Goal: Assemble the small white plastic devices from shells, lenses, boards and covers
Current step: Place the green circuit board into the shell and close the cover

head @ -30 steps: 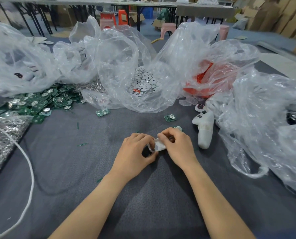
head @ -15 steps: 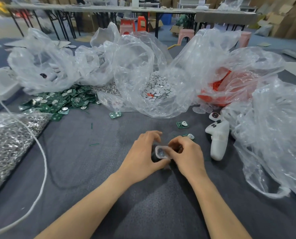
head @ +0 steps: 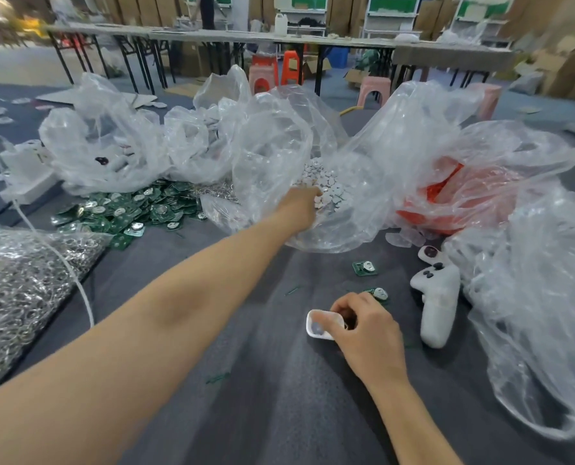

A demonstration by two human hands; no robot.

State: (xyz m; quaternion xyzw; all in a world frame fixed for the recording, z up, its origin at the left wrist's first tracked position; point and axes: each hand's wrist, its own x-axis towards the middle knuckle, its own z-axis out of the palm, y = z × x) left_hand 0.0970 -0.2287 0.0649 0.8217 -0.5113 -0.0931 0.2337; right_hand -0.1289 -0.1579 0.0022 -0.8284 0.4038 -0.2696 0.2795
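Reaching into bag (head: 276, 146); right hand (head: 370, 337) holds shell (head: 317, 327).

Left hand (head: 301, 204) left the white shell (head: 319, 325), reached toward 12 o'clock into the covers bag (head: 329, 186); right hand (head: 370, 333) now holds it alone.

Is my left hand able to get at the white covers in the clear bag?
Probably yes: the left hand is inside the open mouth of the clear bag, right at the white covers, with nothing visible between them.
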